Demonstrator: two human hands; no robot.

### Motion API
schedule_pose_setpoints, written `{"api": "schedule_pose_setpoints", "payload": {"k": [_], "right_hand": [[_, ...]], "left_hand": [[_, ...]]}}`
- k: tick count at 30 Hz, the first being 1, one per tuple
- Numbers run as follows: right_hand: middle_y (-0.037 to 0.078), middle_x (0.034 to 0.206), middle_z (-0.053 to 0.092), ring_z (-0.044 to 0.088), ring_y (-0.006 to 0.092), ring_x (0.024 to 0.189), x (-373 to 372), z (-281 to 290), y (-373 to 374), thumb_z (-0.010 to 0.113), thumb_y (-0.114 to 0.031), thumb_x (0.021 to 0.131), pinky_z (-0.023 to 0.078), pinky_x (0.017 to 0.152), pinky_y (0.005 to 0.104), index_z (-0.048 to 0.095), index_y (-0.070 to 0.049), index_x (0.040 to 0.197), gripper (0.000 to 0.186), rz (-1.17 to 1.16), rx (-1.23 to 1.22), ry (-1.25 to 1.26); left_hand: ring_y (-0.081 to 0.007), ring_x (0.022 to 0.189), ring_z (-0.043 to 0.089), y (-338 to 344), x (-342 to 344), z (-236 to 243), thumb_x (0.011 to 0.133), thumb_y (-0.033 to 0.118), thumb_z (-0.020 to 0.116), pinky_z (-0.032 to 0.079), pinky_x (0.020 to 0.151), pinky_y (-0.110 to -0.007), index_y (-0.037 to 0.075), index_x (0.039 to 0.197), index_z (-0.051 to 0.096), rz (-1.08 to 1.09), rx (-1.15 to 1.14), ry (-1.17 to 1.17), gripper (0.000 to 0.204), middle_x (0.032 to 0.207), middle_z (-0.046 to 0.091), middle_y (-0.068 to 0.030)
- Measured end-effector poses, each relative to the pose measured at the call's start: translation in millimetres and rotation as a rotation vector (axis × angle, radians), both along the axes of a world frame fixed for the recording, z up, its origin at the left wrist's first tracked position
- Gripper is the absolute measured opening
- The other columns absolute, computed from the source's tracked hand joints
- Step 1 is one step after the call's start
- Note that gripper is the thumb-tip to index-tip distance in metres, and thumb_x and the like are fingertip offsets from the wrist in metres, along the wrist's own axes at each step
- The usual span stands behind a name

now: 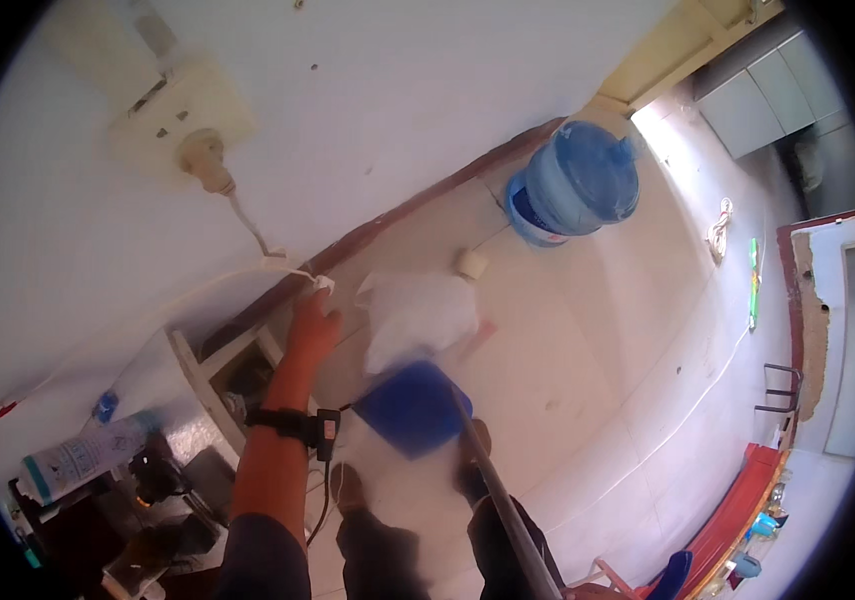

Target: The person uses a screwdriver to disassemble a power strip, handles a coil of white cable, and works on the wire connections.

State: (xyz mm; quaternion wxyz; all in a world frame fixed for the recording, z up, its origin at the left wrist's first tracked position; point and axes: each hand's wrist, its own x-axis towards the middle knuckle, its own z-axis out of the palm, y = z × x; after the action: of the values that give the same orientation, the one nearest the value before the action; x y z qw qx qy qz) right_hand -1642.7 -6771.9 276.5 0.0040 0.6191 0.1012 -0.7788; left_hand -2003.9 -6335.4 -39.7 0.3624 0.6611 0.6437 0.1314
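Observation:
My left hand (316, 325) reaches forward near the foot of the wall, fingers closed around a small white piece at the end of a white cord (288, 270); its exact kind is unclear. Below and to its right, a white plastic bag (423, 320) lies on the floor. Against the bag's near edge rests a blue dustpan (413, 410), its long pole (508, 500) slanting down toward me. Only a bit of my right hand (590, 592) shows at the lower edge, by the pole's upper end; its fingers are mostly cut off.
A blue water jug (588, 180) stands by the wall. Near the bag sits a pale roll (471, 263). A plug (208, 165) is in the wall socket. Rope (721, 230) and a green strip (754, 285) lie at right; a red bench (723, 520) stands lower right.

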Motion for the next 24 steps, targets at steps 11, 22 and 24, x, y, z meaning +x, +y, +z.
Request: {"api": "schedule_pose_setpoints", "payload": {"k": [11, 22, 24], "right_hand": [[0.01, 0.108, 0.069, 0.06, 0.0201, 0.101, -20.7, -12.5, -7.4, 0.049, -0.047, 0.096, 0.043, 0.092, 0.0334, 0.072, -0.004, 0.107, 0.05, -0.021, -0.031, 0.032], [0.009, 0.101, 0.07, 0.061, 0.0187, 0.092, -31.2, 5.1, -7.2, 0.054, -0.051, 0.094, 0.046, 0.084, 0.0321, 0.074, -0.006, 0.102, 0.05, -0.06, 0.029, 0.122], [0.009, 0.099, 0.071, 0.062, 0.0184, 0.091, -30.9, 5.3, -8.9, 0.055, -0.052, 0.094, 0.047, 0.083, 0.0319, 0.074, -0.006, 0.101, 0.05, -0.051, 0.036, 0.169]], "left_hand": [[-0.0289, 0.104, 0.066, 33.0, -31.0, -91.5, 0.081, 0.008, 0.06, 0.05, 0.09, -0.036, 0.001, 0.132, 0.055, 0.072, 0.221, -0.095, 0.052, 0.124, 0.062, -0.0206], [-0.0128, 0.086, 0.065, -49.5, 54.2, 160.6, 0.086, -0.004, 0.059, 0.052, 0.076, -0.026, 0.004, 0.119, 0.055, 0.084, -0.041, -0.607, 0.034, 0.097, 0.066, -0.0048], [-0.0092, 0.075, 0.06, -49.8, 43.5, 213.1, 0.09, -0.002, 0.058, 0.048, 0.065, -0.023, 0.005, 0.119, 0.054, 0.136, -0.062, -0.741, 0.03, 0.09, 0.063, -0.0031]]}}
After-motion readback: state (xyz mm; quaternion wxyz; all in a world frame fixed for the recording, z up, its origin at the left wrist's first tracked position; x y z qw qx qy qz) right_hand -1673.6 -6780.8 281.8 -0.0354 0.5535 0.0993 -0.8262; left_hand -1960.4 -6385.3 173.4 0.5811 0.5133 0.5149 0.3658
